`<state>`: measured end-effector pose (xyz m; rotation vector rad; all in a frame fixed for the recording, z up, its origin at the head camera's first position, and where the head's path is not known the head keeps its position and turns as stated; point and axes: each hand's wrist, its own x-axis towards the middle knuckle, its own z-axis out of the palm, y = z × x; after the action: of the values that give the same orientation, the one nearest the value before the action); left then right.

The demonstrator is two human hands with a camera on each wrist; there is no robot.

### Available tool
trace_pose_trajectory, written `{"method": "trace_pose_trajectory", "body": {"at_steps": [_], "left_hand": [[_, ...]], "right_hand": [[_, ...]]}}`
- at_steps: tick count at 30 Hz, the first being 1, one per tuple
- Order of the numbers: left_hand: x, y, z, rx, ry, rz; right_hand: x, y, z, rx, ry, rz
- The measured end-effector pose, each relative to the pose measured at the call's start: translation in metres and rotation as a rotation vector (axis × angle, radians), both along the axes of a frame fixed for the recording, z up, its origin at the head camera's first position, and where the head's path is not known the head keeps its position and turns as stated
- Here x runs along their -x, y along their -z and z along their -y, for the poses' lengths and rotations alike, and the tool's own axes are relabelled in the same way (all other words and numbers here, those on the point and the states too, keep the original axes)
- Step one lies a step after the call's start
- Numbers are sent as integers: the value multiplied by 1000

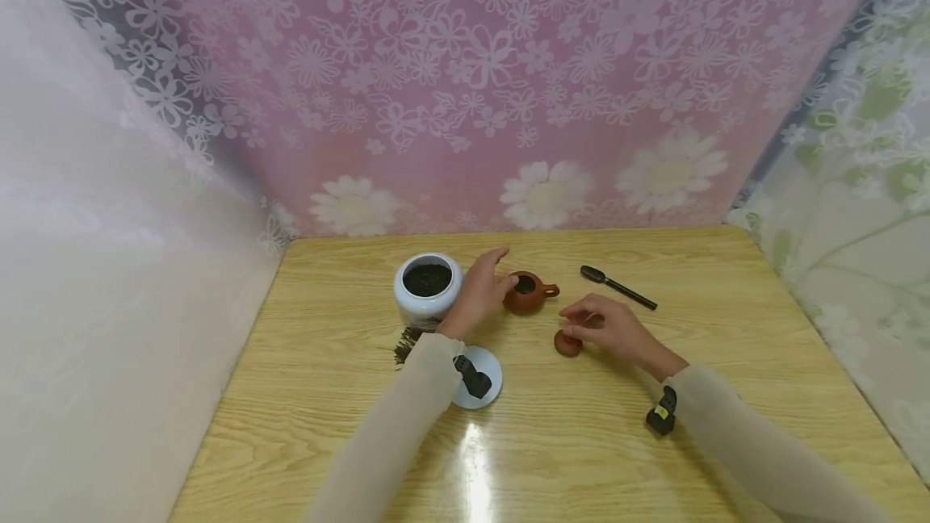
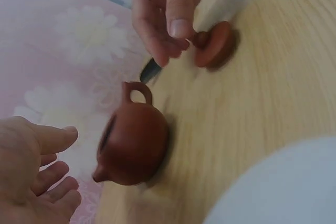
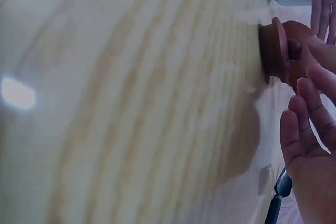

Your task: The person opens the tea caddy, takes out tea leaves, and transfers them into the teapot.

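A brown clay teapot [image 1: 525, 297] stands uncovered on the table, its handle toward the right and dark contents visible through the mouth. Its round lid [image 1: 567, 343] lies nearer the front with the small knob [image 3: 295, 49] up. My right hand [image 1: 606, 328] is over the lid, thumb and fingertips right at the knob but not closed round it. Beside the teapot's spout side, my left hand [image 1: 479, 290] is held with fingers extended and thumb apart. The left wrist view shows a gap between that hand [image 2: 31, 166] and the teapot [image 2: 137, 142].
To the left stands a white jar [image 1: 429, 309] of dark loose tea leaves. Some dark strands [image 1: 407, 344] and a white saucer [image 1: 488, 370] are partly under the left forearm. Behind the right hand lies a black scoop [image 1: 617, 287]. A floral curtain [image 1: 508, 103] hangs behind the table.
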<state>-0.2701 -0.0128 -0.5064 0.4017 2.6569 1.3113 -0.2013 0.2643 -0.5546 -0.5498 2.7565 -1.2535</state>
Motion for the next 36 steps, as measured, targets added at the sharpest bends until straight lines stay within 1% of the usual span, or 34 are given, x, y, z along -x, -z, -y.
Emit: {"method": "trace_pose_trajectory", "body": {"at_steps": [2,4,8,11,16,22,25,30,33,36], "left_hand": [[-1,5,-1,12,-1,20],[-2,10,-1,23,11,26],[-5,20,1,63,46,5],[-6,25,2,81,58,-8],[-9,28,4,70,66,9],[-11,28,4,62,66,20],[-12,27,4,48,61,23],[-12,28,4,38,62,25],[-12,29,4,42,63,21],[-12,30,3,46,63,13]], "right_hand": [[-1,1,0,-11,-12,-5],[-1,2,0,-25,-24,-10],[-2,5,-1,-26,-54,-9],[-3,7,-1,-30,-71,-16],[-4,8,-1,-45,-71,-33],[-5,9,0,-43,-43,-19],[-5,9,1,-48,-36,-30],[1,-1,4,-60,-33,-72],[10,-12,6,-49,-29,-76],[20,-23,9,-19,-22,-62]]}}
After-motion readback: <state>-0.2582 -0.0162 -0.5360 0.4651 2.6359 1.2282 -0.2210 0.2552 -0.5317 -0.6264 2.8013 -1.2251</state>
